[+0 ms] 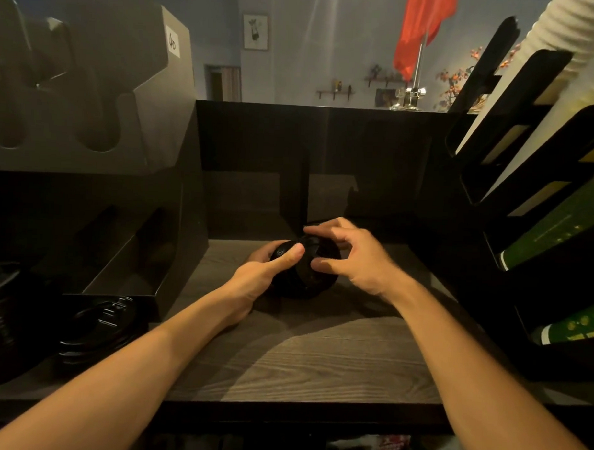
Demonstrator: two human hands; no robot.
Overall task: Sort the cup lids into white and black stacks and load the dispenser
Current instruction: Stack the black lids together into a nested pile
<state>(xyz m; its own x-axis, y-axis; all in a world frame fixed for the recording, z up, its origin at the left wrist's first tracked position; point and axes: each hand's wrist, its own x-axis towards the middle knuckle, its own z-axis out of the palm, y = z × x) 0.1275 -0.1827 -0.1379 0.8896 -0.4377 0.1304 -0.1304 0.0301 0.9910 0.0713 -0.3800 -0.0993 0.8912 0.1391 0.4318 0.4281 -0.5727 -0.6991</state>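
Dimly lit service counter of what looks like a café or drinks shop. A dark wood-grain countertop fills the lower centre. At the upper left stands a black dispenser with scooped slots and a handwritten label. Stacks of black cup lids sit at the lower left. A black rack at the right holds green printed booklets. Beyond a low black partition, upper centre, a blue-walled room shows small wall shelves, a framed picture and a red flag.
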